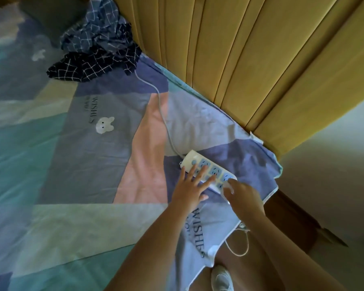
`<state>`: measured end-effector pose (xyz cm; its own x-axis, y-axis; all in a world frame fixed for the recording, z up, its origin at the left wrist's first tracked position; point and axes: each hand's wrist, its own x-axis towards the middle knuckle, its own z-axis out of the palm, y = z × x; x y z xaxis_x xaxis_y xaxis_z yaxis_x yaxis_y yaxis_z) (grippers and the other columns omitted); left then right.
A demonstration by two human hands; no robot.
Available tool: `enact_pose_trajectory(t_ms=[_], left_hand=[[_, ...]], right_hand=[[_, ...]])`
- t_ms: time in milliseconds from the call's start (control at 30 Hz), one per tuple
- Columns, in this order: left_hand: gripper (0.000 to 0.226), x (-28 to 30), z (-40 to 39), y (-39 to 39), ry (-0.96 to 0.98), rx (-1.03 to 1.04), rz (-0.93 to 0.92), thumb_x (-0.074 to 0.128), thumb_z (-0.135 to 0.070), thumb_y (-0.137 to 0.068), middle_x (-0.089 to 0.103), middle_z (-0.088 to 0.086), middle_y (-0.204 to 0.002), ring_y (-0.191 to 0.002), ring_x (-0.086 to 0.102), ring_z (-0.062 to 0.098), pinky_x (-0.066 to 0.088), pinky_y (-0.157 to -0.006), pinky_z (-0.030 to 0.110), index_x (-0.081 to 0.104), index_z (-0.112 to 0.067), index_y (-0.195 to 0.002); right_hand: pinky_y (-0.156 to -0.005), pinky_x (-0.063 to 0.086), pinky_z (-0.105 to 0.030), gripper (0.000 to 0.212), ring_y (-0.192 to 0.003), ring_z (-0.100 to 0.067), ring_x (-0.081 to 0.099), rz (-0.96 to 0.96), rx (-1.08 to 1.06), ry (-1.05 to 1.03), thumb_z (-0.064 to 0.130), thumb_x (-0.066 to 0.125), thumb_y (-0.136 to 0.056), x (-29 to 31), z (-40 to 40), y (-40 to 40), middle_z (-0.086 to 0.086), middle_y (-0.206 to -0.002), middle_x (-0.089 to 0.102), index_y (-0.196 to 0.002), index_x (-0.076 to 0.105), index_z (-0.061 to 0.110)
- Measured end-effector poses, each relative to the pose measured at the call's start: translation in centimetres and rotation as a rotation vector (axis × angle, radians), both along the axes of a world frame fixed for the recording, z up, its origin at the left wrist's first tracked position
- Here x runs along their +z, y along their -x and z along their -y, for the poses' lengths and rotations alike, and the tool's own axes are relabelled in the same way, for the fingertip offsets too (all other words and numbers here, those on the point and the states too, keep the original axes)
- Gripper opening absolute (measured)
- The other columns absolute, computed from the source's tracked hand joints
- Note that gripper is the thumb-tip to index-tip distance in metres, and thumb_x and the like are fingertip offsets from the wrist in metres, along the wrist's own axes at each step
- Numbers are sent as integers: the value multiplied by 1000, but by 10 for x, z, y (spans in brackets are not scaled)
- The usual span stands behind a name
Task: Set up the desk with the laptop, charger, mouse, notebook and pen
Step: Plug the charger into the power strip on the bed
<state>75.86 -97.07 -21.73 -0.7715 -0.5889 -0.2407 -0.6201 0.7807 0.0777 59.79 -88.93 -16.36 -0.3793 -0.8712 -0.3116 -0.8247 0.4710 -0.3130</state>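
A white power strip (204,166) with blue sockets lies on the bed near its right corner. My left hand (189,185) rests flat on its near side, fingers spread across the sockets. My right hand (243,195) is closed on a white charger plug (228,186) at the strip's near end. A thin white charger cable (237,245) loops down beside my right forearm. The laptop, mouse, notebook and pen are not in view.
The strip's grey cord (162,114) runs back across the patterned bedsheet (72,154) to a heap of dark checked cloth (97,51). A yellow padded headboard (261,59) lines the far side. A white shoe (221,279) shows on the floor below.
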Motion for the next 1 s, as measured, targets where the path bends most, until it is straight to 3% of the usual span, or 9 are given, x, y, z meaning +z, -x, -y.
enact_pose_trajectory(t_ms=[167,333,500,600,733,1000], left_hand=[[90,-18,4,-7,21,-21,-109,80,-51,-62,43,8,-149,-134,38,44,37,-97,68,37,-36,-140],[95,-29,1,-5,39,4,-131,79,-54,-62,38,7,-152,-137,34,44,36,-98,69,32,-37,-143],[86,-39,5,-6,90,-6,-164,69,-58,-68,35,5,-154,-139,32,42,34,-101,66,34,-39,-144],[88,-44,9,-6,105,-28,-206,72,-58,-66,39,7,-152,-136,36,43,36,-99,67,34,-38,-143],[88,-45,9,-5,113,-43,-231,73,-59,-67,39,9,-151,-135,37,45,34,-100,67,34,-37,-143],[89,-45,10,-5,156,-51,-283,71,-62,-68,41,9,-150,-134,39,45,33,-101,65,31,-36,-143]], right_hand=[[-63,39,-32,20,-85,-38,63,-25,-68,-11,24,52,-87,-2,7,-7,-19,-88,68,-90,65,9],[-63,42,-29,29,-86,-33,64,-15,-100,-137,32,51,-88,-4,5,-29,-13,-92,68,-94,66,9],[-56,42,-34,13,-71,-35,60,112,-349,134,28,58,-84,3,-1,-48,-11,-71,64,-82,66,18],[-52,38,-31,15,-67,-32,55,49,-436,115,31,59,-81,8,4,-35,-10,-70,62,-79,68,18],[-45,30,-25,17,-65,-29,57,16,-416,-18,29,57,-78,1,5,-27,-5,-68,59,-75,69,18],[-48,34,-26,17,-63,-25,52,25,-422,-14,33,59,-78,-3,10,-22,-4,-69,61,-80,72,23]])
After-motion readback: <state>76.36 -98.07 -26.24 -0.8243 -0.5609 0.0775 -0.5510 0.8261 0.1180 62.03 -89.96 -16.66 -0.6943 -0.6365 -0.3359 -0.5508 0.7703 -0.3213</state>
